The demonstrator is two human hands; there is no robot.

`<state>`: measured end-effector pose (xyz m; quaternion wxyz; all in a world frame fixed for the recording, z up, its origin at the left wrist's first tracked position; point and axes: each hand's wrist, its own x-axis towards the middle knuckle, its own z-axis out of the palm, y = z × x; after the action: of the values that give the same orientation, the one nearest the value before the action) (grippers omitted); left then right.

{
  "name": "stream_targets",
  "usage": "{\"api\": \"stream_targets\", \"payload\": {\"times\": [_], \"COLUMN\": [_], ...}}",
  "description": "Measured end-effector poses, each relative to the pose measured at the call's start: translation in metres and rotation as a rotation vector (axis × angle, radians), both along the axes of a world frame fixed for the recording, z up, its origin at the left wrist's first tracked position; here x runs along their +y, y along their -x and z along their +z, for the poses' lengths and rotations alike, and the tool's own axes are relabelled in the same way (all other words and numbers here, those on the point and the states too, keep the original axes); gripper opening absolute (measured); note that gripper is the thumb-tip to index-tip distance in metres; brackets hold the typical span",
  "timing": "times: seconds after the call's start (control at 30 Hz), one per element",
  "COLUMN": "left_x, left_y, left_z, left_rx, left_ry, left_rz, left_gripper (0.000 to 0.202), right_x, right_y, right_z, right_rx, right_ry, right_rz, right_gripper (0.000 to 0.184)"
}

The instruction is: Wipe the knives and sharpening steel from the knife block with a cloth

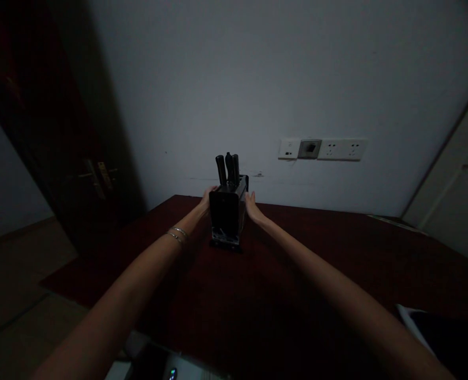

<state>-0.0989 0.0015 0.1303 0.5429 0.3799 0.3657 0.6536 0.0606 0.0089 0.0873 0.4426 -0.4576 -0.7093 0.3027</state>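
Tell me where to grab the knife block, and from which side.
Take the knife block by its two flat side walls, upper half, one palm from each side, as the left hand and right hand sit now. It stands upright on the table, tall and narrow; knife handles stick out of the top, so coming from above is probably poor.

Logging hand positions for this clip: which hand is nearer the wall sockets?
Right. The right hand touches the knife block from the right, below-left of the wall sockets; the left hand is on the block's opposite side, farther off.
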Motion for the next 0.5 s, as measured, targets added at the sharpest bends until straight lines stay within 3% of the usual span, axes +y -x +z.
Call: {"api": "stream_targets", "payload": {"times": [0.1, 0.2, 0.27, 0.3, 0.4, 0.5], "left_x": [0.005, -0.002, -0.015, -0.024, -0.060, -0.103], "left_y": [0.018, 0.034, 0.039, 0.038, 0.021, -0.020], "left_z": [0.023, 0.058, 0.083, 0.095, 0.123, 0.132], "left_rx": [-0.052, -0.082, -0.083, -0.036, 0.175, 0.343], "left_ry": [-0.027, -0.155, -0.311, -0.486, -0.862, -1.147], "left_rz": [0.235, 0.445, 0.578, 0.712, 0.975, 1.039], "left_gripper": [0.029, 0.028, 0.022, 0.020, 0.020, 0.024], "right_x": [-0.017, -0.041, -0.060, -0.069, -0.094, -0.115], "right_y": [-0.031, -0.073, -0.105, -0.121, -0.170, -0.216], "right_z": [0.002, 0.004, 0.004, 0.002, -0.010, -0.030], "right_rx": [-0.063, -0.157, -0.226, -0.258, -0.583, -0.838], "right_ry": [-0.007, -0.060, -0.077, -0.078, -0.100, -0.079], "right_rz": [-0.051, -0.054, -0.046, -0.042, -0.015, 0.059], "right_gripper": [0.071, 0.086, 0.090, 0.089, 0.075, 0.062]}}
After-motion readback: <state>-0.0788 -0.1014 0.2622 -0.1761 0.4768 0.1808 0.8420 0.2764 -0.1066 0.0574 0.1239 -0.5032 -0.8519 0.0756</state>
